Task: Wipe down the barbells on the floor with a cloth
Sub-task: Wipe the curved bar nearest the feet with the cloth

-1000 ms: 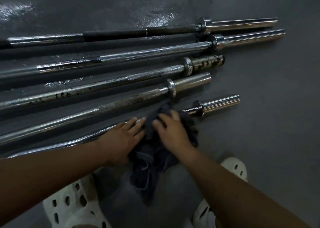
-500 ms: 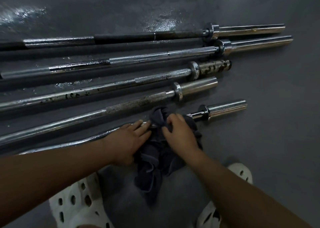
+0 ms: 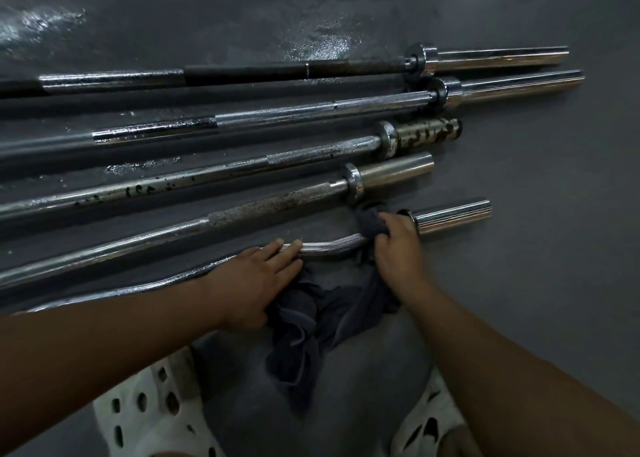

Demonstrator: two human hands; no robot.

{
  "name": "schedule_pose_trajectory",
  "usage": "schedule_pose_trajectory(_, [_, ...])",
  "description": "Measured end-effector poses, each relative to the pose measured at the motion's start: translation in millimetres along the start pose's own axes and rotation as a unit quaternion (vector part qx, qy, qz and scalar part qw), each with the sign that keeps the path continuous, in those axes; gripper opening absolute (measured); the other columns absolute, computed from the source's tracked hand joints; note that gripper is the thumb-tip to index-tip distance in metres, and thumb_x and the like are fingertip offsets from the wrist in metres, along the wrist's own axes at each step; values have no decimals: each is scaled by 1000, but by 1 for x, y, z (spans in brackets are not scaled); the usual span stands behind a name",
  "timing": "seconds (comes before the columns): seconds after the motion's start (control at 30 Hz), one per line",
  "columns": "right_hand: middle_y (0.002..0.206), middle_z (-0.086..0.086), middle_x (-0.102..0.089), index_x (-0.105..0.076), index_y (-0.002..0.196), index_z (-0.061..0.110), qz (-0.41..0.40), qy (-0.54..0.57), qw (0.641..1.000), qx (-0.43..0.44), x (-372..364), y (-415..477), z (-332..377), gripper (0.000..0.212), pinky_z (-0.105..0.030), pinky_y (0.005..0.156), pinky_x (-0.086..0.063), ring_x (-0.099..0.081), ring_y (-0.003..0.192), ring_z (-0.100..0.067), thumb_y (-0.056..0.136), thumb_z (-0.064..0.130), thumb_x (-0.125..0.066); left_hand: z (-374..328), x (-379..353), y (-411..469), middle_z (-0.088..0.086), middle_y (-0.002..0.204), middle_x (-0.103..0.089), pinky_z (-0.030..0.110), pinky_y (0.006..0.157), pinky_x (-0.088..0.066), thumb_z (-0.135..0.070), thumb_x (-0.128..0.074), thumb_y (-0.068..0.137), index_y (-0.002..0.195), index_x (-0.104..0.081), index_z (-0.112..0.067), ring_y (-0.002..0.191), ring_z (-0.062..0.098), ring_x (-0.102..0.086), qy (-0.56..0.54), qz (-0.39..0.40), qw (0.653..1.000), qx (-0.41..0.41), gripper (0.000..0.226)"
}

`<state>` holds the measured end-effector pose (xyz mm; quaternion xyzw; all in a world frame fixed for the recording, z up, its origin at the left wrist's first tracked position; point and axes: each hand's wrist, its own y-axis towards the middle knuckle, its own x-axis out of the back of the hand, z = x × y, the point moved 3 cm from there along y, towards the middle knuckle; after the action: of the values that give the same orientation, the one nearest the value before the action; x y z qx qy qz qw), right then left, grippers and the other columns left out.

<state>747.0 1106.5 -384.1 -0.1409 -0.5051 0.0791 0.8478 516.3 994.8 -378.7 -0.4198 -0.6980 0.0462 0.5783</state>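
Several steel barbells lie side by side on the dark floor. The nearest is a curved chrome bar (image 3: 329, 247) with a shiny sleeve (image 3: 453, 219) at its right end. My right hand (image 3: 398, 245) grips a dark grey cloth (image 3: 322, 318) wrapped round this bar just left of the sleeve collar. Most of the cloth hangs down toward me onto the floor. My left hand (image 3: 256, 280) rests on the same bar with straight fingers, a short way left of the cloth. Behind it lies a rust-speckled bar (image 3: 270, 207).
Three more barbells lie farther back, one with a rusty sleeve (image 3: 426, 134) and two with long chrome sleeves (image 3: 512, 85). Wet patches (image 3: 322, 46) shine on the floor beyond them. My white perforated clogs (image 3: 145, 408) stand at the bottom edge.
My right hand has slid the cloth rightward along the curved bar toward the sleeve collar, baring the knurled stretch between my hands. My left hand stays on the bar.
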Motion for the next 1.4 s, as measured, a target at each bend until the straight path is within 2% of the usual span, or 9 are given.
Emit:
schedule_pose_trajectory(0.17, [139,-6,-47,-60,129,16,146,9,979,144,-43,-50,37,45,-25,107,-33,-46,124,-20,85,12,-49,-1,-2,0,15,163,15,41,122,-15,-38,-57,79,157,-3,-15,152,33,0,8,-3,1000,3,97])
schedule_pose_trajectory(0.33, [128,-20,-51,-62,121,5,-3,19,998,-57,-18,-5,7,39,-34,99,-38,-53,114,-38,87,17,-47,-1,-3,0,12,163,21,41,123,-12,-36,-56,82,158,0,-17,152,30,5,3,4,1000,3,96])
schedule_pose_trajectory(0.47, [140,-8,-47,-58,130,19,170,-9,973,157,-45,-49,35,41,-35,109,-39,-48,126,-24,92,27,-49,-3,-1,1,14,163,18,41,123,-10,-37,-56,82,157,3,-16,152,32,5,7,16,1000,10,98])
schedule_pose_trajectory(0.63, [125,-17,-52,-61,117,12,32,-59,998,-7,-7,4,1,28,-40,94,-44,-55,110,-38,95,26,-50,0,-2,1,11,163,21,40,123,-12,-37,-56,83,158,3,-17,152,29,6,-6,13,1000,-1,98])
schedule_pose_trajectory(0.77, [134,-7,-49,-56,125,26,192,-68,959,199,-47,-51,46,32,-44,99,-46,-55,115,-32,95,30,-48,-2,2,1,16,164,1,40,122,-15,-40,-57,81,157,-7,-14,152,33,-2,-13,1,1000,5,96])
schedule_pose_trajectory(0.93, [125,-15,-52,-58,124,20,82,-143,986,28,-2,11,6,29,-44,92,-48,-58,109,-39,98,24,-48,2,-1,2,11,164,17,38,123,-13,-40,-60,83,158,0,-15,152,29,2,-20,-1,1000,-4,99])
schedule_pose_trajectory(1.07, [137,-6,-44,-49,132,31,223,-146,941,208,-35,-42,50,39,-44,90,-50,-59,110,-35,94,26,-55,0,0,2,14,164,7,38,123,-13,-42,-59,82,158,-3,-14,152,32,-2,-17,-1,1000,2,98])
schedule_pose_trajectory(1.27, [142,-3,-38,-42,138,37,176,-234,949,120,-28,-23,34,55,-44,86,-52,-61,110,-37,88,25,-62,2,-4,3,12,164,14,39,123,-12,-44,-58,82,158,1,-16,152,31,2,-18,-4,1000,0,100])
schedule_pose_trajectory(1.4, [149,1,-37,-36,144,40,221,-224,921,230,-40,-39,51,60,-43,87,-52,-59,114,-35,91,18,-49,-1,-2,3,15,164,4,39,123,-11,-40,-59,79,157,-3,-15,152,33,-1,-7,5,1000,-1,99])
